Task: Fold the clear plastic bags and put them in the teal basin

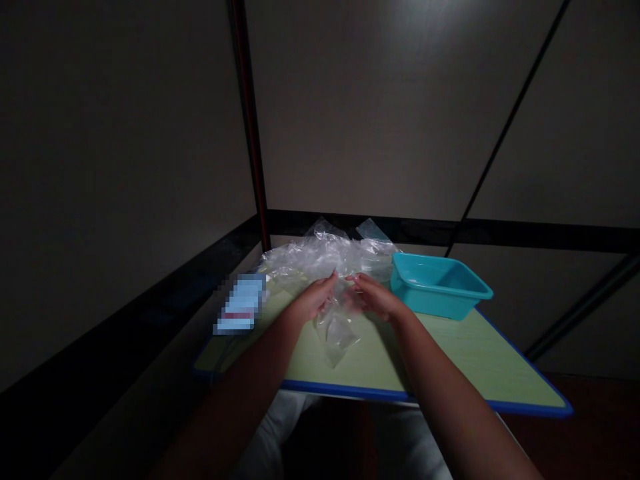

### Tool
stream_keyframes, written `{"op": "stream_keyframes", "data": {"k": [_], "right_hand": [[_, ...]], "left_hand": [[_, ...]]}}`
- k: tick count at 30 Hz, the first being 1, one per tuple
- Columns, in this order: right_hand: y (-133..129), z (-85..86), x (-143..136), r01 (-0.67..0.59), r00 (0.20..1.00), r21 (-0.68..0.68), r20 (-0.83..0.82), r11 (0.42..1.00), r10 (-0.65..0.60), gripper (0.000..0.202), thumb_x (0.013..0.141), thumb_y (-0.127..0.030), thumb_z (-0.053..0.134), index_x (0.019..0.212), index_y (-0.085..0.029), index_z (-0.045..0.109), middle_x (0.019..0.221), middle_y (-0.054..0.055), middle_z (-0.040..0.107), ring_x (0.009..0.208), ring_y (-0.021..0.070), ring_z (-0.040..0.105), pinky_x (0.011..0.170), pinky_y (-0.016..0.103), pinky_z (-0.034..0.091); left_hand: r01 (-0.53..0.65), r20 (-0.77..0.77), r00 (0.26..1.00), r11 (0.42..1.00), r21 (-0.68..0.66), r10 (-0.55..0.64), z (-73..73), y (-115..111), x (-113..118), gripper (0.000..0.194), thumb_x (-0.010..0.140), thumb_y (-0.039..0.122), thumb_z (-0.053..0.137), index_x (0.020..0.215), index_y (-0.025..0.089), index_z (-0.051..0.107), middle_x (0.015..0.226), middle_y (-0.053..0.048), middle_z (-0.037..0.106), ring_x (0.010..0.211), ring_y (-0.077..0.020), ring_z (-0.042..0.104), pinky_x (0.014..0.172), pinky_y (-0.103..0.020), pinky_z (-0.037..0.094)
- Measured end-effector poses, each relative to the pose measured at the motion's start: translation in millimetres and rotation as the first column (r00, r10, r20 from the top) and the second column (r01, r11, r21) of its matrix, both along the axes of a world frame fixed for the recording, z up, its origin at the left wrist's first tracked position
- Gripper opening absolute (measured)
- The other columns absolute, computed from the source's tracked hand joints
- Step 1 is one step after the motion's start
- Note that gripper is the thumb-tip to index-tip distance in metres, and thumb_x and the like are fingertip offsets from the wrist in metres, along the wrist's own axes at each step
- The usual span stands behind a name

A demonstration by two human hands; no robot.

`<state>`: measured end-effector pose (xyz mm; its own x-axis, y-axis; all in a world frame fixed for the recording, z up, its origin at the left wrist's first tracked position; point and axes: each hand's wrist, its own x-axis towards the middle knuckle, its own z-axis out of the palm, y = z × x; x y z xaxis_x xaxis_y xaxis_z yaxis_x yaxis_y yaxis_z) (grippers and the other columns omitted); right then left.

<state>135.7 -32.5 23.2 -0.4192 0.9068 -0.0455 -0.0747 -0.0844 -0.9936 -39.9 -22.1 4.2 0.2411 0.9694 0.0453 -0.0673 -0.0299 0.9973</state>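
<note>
Between my two hands hangs a clear plastic bag, its lower corner pointing toward the table's front edge. My left hand is closed on the bag's upper left side, thumb up. My right hand is at the bag's right side, its fingers curved inward and partly smeared by motion, so its grip is unclear. Just beyond both hands lies a loose heap of clear plastic bags, crumpled and overlapping.
A turquoise plastic basin stands right of my right hand. On the left lies a pixelated, bright rectangular object with a cable near it. The light green table has a blue edge, and wall panels rise behind and to the left.
</note>
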Motion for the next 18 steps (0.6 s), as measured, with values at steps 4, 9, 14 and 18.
{"op": "stream_keyframes", "data": {"k": [4, 9, 14, 18], "right_hand": [[0.0, -5.5, -7.8, -0.051, 0.998, 0.101, 0.048, 0.994, 0.046, 0.036, 0.066, -0.048, 0.073, 0.081, -0.019, 0.058, 0.065, 0.000, 0.062, 0.054, 0.0132, 0.058, 0.048, 0.023, 0.044], [0.2, -3.6, -5.9, -0.094, 0.995, 0.128, -0.007, 0.987, 0.095, 0.032, 0.063, -0.037, 0.076, 0.061, -0.019, 0.050, 0.049, -0.005, 0.054, 0.043, 0.0099, 0.050, 0.044, 0.022, 0.039], [3.4, 4.0, 4.1, -0.081, 0.989, 0.127, -0.115, 0.989, 0.096, 0.021, 0.065, -0.030, 0.070, 0.061, -0.018, 0.052, 0.053, -0.001, 0.058, 0.044, 0.0122, 0.053, 0.045, 0.023, 0.039], [3.7, 9.6, 8.2, -0.044, 0.964, 0.169, -0.252, 0.985, 0.087, 0.019, 0.062, -0.028, 0.063, 0.058, -0.020, 0.046, 0.056, -0.003, 0.053, 0.046, 0.0111, 0.050, 0.046, 0.024, 0.038]], "left_hand": [[0.077, 0.021, 0.997, 0.996, -0.053, -0.076, 6.1, -8.4, 2.8, 0.045, 0.064, 0.054, 0.072, 0.081, 0.015, 0.059, 0.055, 0.003, 0.054, 0.041, -0.0077, 0.044, 0.041, -0.021, 0.025], [-0.058, 0.007, 0.998, 0.997, -0.050, 0.059, 7.1, -4.6, -2.0, 0.042, 0.059, 0.048, 0.077, 0.072, 0.015, 0.054, 0.054, 0.004, 0.051, 0.042, -0.0061, 0.041, 0.042, -0.021, 0.023], [-0.180, 0.021, 0.983, 0.983, -0.034, 0.181, 7.0, 1.4, -2.8, 0.046, 0.070, 0.060, 0.062, 0.063, 0.018, 0.045, 0.048, 0.007, 0.039, 0.037, -0.0054, 0.033, 0.039, -0.021, 0.020], [-0.239, 0.020, 0.970, 0.970, -0.039, 0.240, 9.8, 3.1, -3.9, 0.049, 0.074, 0.066, 0.051, 0.062, 0.019, 0.043, 0.049, 0.007, 0.038, 0.036, -0.0059, 0.033, 0.038, -0.020, 0.021]]}}
